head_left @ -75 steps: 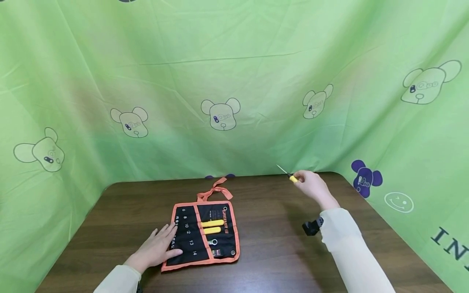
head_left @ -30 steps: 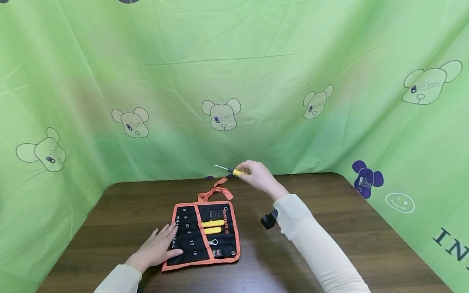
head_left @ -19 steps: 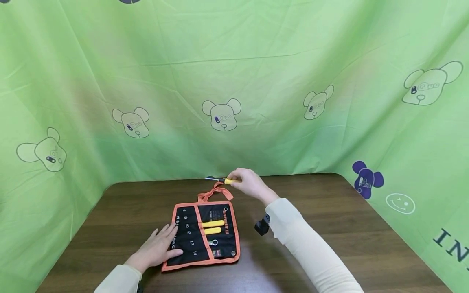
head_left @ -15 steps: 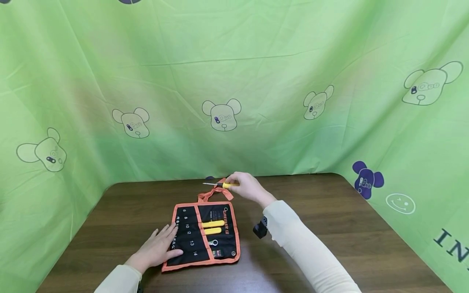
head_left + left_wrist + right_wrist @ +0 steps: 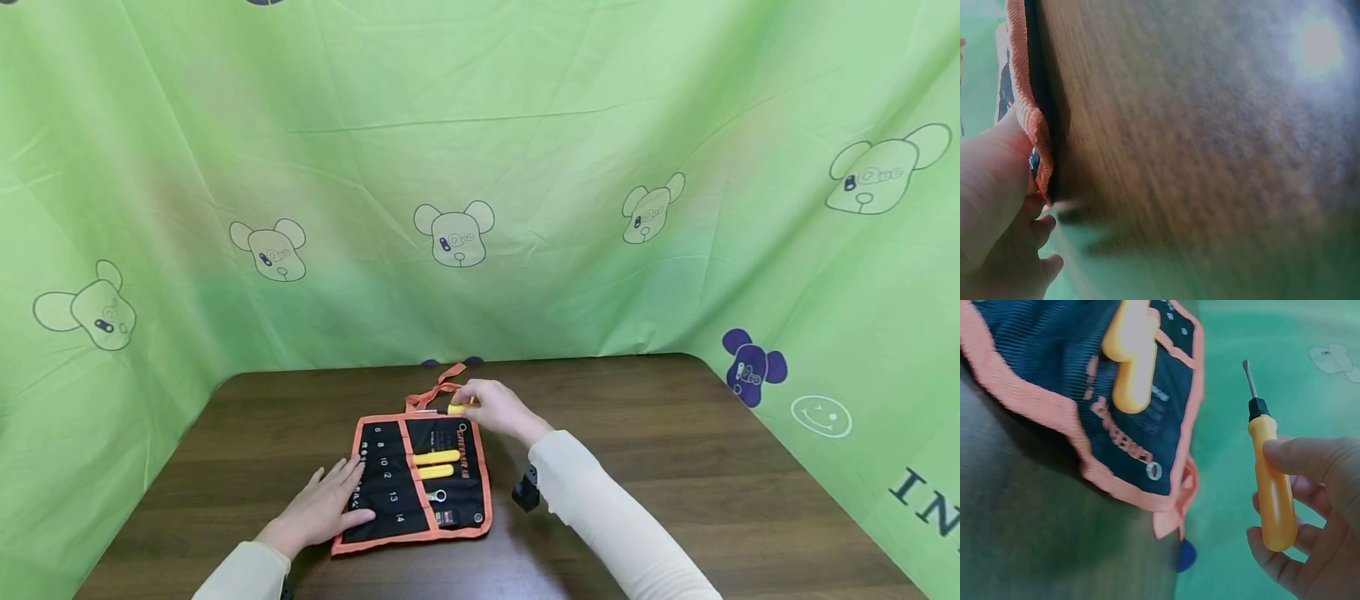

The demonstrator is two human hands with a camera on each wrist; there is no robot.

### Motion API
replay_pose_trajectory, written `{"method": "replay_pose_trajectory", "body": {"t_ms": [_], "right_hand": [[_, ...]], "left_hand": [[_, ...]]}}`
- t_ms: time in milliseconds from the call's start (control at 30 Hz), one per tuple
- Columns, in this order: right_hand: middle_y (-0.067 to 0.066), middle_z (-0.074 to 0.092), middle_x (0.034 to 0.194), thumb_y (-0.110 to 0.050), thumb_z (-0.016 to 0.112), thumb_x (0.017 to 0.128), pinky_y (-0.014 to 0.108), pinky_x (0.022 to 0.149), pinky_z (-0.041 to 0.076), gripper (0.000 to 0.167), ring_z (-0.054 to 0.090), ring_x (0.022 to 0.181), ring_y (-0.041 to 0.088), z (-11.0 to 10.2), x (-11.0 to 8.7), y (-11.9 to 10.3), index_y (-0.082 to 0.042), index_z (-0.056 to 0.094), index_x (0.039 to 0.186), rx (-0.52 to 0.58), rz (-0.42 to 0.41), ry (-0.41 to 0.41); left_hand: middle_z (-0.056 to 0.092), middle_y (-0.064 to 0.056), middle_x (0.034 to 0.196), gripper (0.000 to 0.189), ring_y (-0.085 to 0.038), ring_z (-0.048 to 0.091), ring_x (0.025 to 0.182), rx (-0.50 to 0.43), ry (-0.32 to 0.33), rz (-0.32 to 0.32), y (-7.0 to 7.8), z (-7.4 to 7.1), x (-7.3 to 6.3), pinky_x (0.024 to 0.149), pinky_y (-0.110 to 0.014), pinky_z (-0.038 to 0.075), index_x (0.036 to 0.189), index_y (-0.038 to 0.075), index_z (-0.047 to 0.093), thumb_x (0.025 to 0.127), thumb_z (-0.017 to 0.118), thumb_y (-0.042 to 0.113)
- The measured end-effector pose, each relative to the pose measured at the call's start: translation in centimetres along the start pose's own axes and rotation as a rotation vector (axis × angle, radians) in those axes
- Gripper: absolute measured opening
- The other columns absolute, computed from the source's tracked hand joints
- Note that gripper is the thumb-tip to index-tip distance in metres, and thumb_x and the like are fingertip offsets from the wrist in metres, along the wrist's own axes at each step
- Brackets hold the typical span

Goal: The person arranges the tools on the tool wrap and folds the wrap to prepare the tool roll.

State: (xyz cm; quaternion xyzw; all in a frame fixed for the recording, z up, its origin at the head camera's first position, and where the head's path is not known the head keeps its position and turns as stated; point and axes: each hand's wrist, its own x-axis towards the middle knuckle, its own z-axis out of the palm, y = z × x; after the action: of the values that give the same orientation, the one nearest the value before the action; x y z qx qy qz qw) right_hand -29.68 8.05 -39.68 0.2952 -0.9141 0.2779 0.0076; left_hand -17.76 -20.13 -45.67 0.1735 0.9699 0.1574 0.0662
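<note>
A black tool pouch (image 5: 408,504) with orange edging lies unfolded on the table. My left hand (image 5: 318,508) rests on its left side, fingers extended over the fabric; the left wrist view shows the thumb (image 5: 997,156) against the orange border. Over the pouch's far edge, my right hand (image 5: 498,408) pinches a flat-tipped screwdriver (image 5: 1274,487) by its yellow handle, thumb on one side and fingers behind. Its slim shaft points left in the head view. Two yellow tool handles (image 5: 435,457) and a ring-ended wrench (image 5: 438,496) stick out of the pouch's pocket.
The orange tie strap (image 5: 431,396) trails from the pouch's far edge, close to the right hand. Brown wooden tabletop (image 5: 645,467) extends to both sides. A green printed curtain (image 5: 540,275) hangs behind and around the table.
My right hand has carried the screwdriver from the table's far right leftward, then down toward me to the pouch's far edge. The left hand and pouch have stayed put.
</note>
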Motion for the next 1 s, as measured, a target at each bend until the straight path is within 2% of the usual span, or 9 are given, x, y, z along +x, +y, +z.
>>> {"method": "replay_pose_trajectory", "body": {"t_ms": [167, 300, 567, 833, 1000], "right_hand": [[-0.003, 0.062, 0.092, -0.007, 0.066, 0.084, 0.035, 0.077, 0.047, 0.013, 0.058, 0.095, 0.018, 1.0, -0.4, 0.3, -0.013, 0.07, 0.095, -0.003, -0.018, -0.028], [-0.003, 0.064, 0.093, -0.007, 0.067, 0.084, 0.034, 0.075, 0.047, 0.013, 0.058, 0.089, 0.016, 1.6, -0.6, 0.5, -0.013, 0.071, 0.094, -0.018, -0.035, -0.047], [-0.002, 0.064, 0.097, -0.008, 0.067, 0.083, 0.033, 0.075, 0.047, 0.012, 0.059, 0.09, 0.016, 2.6, -0.7, 1.0, -0.015, 0.071, 0.092, -0.05, -0.022, -0.074], [-0.003, 0.065, 0.095, -0.01, 0.068, 0.084, 0.032, 0.073, 0.047, 0.01, 0.058, 0.087, 0.014, 2.8, -1.0, 1.2, -0.017, 0.071, 0.09, -0.072, -0.038, -0.088], [-0.004, 0.065, 0.09, -0.008, 0.068, 0.083, 0.03, 0.069, 0.046, 0.01, 0.056, 0.08, 0.012, 2.9, -1.0, 1.2, -0.016, 0.071, 0.088, -0.077, -0.05, -0.087]], "left_hand": [[0.033, -0.021, 0.142, 0.077, -0.038, 0.027, 0.131, -0.004, -0.001, -0.001, 0.0, 0.0, -0.1, 0.102, -0.057, 0.019, 0.134, -0.007, 0.041, 0.085, 0.059, 0.049], [0.033, -0.021, 0.142, 0.077, -0.038, 0.027, 0.131, -0.008, 0.0, -0.002, 0.0, -0.1, 0.0, 0.102, -0.058, 0.019, 0.134, -0.007, 0.041, 0.084, 0.059, 0.049], [0.033, -0.022, 0.142, 0.077, -0.038, 0.027, 0.131, -0.009, -0.003, -0.008, 0.1, -0.2, -0.1, 0.102, -0.058, 0.019, 0.134, -0.007, 0.041, 0.084, 0.059, 0.049], [0.033, -0.021, 0.142, 0.076, -0.038, 0.027, 0.131, -0.001, 0.0, -0.004, 0.0, -0.1, -0.1, 0.102, -0.057, 0.019, 0.135, -0.007, 0.04, 0.085, 0.059, 0.048], [0.032, -0.021, 0.142, 0.076, -0.038, 0.027, 0.131, -0.001, -0.002, -0.001, 0.0, 0.0, -0.1, 0.102, -0.057, 0.019, 0.135, -0.006, 0.04, 0.085, 0.059, 0.048]]}}
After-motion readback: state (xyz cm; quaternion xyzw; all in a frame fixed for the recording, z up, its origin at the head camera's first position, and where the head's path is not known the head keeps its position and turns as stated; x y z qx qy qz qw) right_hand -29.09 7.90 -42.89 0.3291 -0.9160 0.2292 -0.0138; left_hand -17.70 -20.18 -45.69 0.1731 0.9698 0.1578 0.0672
